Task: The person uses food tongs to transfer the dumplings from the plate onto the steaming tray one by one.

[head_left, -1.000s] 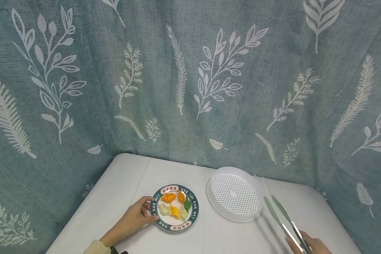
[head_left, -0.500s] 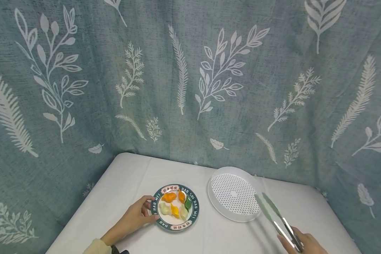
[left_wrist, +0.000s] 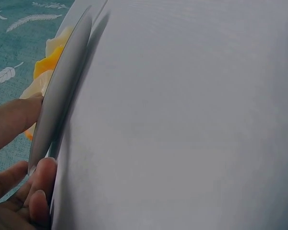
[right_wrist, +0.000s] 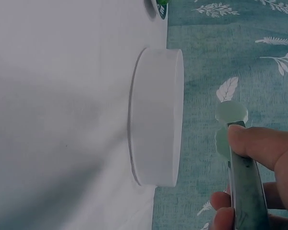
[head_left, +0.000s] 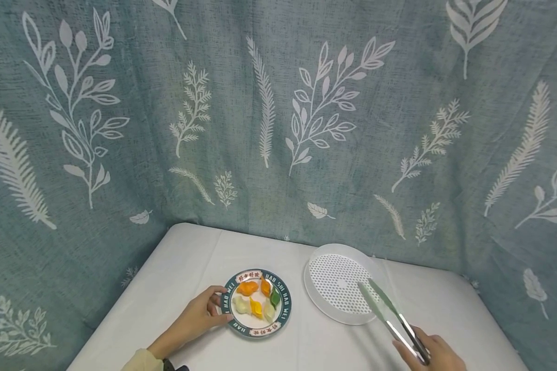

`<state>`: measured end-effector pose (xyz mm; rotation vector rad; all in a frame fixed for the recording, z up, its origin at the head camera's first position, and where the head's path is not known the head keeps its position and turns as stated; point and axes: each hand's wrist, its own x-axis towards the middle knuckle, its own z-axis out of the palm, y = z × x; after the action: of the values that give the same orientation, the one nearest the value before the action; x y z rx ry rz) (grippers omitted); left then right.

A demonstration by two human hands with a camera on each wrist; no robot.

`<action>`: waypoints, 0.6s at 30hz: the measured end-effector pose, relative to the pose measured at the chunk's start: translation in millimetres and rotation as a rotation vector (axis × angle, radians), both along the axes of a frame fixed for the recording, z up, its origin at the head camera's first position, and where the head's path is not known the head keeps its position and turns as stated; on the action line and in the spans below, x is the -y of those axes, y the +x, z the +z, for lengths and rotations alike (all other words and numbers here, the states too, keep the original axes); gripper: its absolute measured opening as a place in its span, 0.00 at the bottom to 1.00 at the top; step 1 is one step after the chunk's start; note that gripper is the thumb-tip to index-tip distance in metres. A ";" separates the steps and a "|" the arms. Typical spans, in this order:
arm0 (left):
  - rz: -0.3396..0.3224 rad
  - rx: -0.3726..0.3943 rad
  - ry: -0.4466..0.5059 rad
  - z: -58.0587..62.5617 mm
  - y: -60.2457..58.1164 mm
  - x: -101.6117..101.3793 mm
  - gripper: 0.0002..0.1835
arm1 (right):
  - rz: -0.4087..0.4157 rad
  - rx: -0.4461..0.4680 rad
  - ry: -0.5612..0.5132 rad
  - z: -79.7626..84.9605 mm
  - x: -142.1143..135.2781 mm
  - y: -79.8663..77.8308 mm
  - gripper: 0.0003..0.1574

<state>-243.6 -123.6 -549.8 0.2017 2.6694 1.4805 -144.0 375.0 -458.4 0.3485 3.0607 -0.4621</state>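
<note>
My left hand (head_left: 199, 315) grips the left rim of a round plate (head_left: 284, 304) with a dark green lettered border. In the left wrist view, the thumb (left_wrist: 14, 120) lies over the rim and the other fingers curl at its underside. Several dumplings in orange, yellow, green and pale tones sit on the plate, among them an orange dumpling (head_left: 247, 288) and a green dumpling (head_left: 275, 297). My right hand (head_left: 433, 353) holds metal tongs (head_left: 401, 330) with green tips, thumb along one arm. The tips stand apart and overlap the right side of a white perforated steamer basket (head_left: 334, 281).
A white cloth covers the table (head_left: 190, 257). Behind it and at both sides hangs a blue-green curtain (head_left: 241, 206) with white leaf prints. The steamer basket has a raised wall and stands to the right of the plate, near the back edge.
My right hand has moved left with the tongs, bringing their tips from beside the steamer basket to over its right part. The left hand and plate have stayed in place.
</note>
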 end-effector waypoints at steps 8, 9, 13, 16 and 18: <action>-0.004 0.002 0.002 0.7 0.4 0.9 0.40 | -0.013 -0.123 0.007 -1.9 18.2 1.2 0.48; -0.004 0.003 0.004 0.6 0.4 0.8 0.39 | -0.007 -0.128 0.007 -2.0 20.0 1.5 0.48; -0.002 0.005 0.007 0.2 0.4 0.4 0.39 | 0.019 -0.147 0.005 -2.9 26.0 2.1 0.46; 0.001 0.002 0.003 0.5 0.6 -0.2 0.39 | 0.029 -0.163 0.003 -3.2 30.6 2.0 0.45; 0.003 -0.002 0.000 0.9 0.7 -0.7 0.39 | 0.032 -0.173 0.007 -2.8 34.2 2.0 0.43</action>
<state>-242.9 -122.9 -548.9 0.1997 2.6723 1.4823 -142.0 340.7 -461.1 0.2728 3.2305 -0.5058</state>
